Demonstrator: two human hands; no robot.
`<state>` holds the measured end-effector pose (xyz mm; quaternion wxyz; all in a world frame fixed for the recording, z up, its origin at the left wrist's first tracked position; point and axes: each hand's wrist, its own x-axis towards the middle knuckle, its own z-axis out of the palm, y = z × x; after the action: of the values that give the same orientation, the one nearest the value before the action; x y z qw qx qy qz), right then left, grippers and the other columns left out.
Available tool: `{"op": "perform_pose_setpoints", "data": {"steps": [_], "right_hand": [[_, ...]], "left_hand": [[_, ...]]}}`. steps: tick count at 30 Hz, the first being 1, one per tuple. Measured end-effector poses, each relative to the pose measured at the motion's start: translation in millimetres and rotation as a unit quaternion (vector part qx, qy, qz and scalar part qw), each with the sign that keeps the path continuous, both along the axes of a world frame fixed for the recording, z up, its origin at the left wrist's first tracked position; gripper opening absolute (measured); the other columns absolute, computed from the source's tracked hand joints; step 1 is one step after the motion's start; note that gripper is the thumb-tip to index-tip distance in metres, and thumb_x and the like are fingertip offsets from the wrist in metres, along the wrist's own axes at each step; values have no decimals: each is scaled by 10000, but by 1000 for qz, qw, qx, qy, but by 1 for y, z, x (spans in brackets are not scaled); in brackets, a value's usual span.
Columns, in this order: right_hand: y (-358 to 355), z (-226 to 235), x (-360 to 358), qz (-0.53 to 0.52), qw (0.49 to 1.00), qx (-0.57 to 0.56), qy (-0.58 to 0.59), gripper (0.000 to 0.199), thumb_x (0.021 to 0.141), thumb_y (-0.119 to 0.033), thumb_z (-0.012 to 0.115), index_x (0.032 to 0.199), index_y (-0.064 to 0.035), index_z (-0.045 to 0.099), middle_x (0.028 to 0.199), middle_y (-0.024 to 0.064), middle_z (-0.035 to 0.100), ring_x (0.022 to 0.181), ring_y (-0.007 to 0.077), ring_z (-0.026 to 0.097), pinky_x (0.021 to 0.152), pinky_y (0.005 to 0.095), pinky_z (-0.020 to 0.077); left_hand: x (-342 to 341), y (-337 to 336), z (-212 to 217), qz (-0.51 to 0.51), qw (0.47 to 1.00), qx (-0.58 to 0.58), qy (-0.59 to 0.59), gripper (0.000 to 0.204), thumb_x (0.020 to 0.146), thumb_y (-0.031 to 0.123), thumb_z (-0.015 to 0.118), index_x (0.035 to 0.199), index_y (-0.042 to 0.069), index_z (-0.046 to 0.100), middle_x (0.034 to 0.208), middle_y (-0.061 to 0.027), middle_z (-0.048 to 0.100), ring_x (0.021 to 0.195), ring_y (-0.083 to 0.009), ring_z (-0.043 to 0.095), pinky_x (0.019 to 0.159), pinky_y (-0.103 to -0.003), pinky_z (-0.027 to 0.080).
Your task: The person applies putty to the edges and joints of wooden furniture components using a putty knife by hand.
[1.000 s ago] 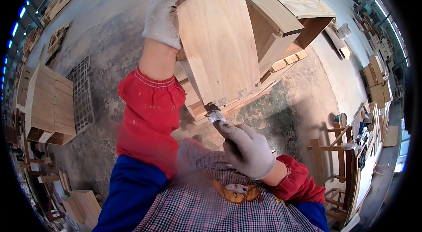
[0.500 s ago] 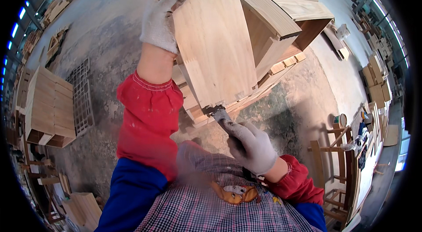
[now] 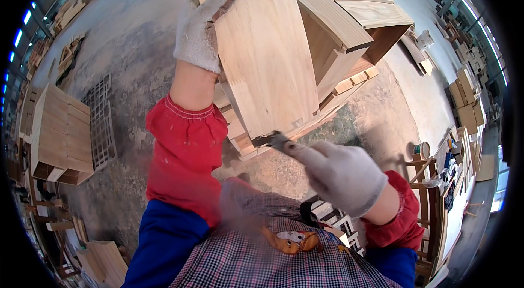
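A pale wooden drawer is tilted toward me, one long side facing up. My left hand, in a white glove with dark stains, grips its left edge, thumb lying on the panel. My right hand, also gloved, is closed round a putty knife, whose handle is mostly hidden in the fist. The blade touches the drawer's near end, where dark putty is smeared along the left corner joint. Fainter marks show along the rest of that end.
More wooden drawers are stacked just beyond, to the right. A wooden box and a grey plastic pallet are on the floor at left. At right, a cluttered bench carries a round tin.
My right hand has moved right and turned, its knife now lying at a flatter slant with the blade still at the corner. My left hand and the drawer have barely shifted.
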<state>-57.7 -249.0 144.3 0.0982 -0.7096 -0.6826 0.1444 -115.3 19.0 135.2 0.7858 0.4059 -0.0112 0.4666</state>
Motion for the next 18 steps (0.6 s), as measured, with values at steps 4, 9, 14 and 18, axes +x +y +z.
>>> {"op": "perform_pose_setpoints", "data": {"steps": [4, 9, 14, 18], "right_hand": [[-18, 9, 15, -61, 998, -10, -31, 422, 774, -35, 556, 1194, -44, 516, 803, 113, 580, 644, 268, 606, 577, 366, 502], [-27, -21, -3, -57, 991, 101, 74, 487, 792, -57, 548, 1270, -54, 456, 769, 106, 541, 593, 253, 578, 510, 348, 486], [-12, -47, -25, -105, 969, 164, 151, 513, 777, -59, 585, 1275, -46, 461, 784, 135, 527, 610, 296, 578, 521, 373, 475], [-5, -69, -31, -117, 956, 213, 163, 526, 770, -61, 606, 1276, -47, 461, 801, 132, 527, 611, 297, 578, 519, 374, 472]], "left_hand": [[-1, -2, 1, 17, 1000, -1, 26, 323, 808, 108, 650, 1076, -54, 568, 1020, -153, 636, 925, -237, 641, 759, -350, 560], [1, 5, -3, -16, 1000, -8, -8, 323, 805, 95, 644, 1079, -59, 568, 1018, -156, 635, 923, -238, 639, 762, -347, 554], [3, 6, -3, 14, 1000, -24, -3, 317, 802, 79, 637, 1075, -68, 567, 1034, -163, 627, 962, -245, 623, 797, -357, 542], [3, 7, -4, 11, 1000, -27, 6, 309, 811, 80, 625, 1070, -80, 574, 1073, -175, 615, 1004, -255, 608, 832, -362, 532]]}}
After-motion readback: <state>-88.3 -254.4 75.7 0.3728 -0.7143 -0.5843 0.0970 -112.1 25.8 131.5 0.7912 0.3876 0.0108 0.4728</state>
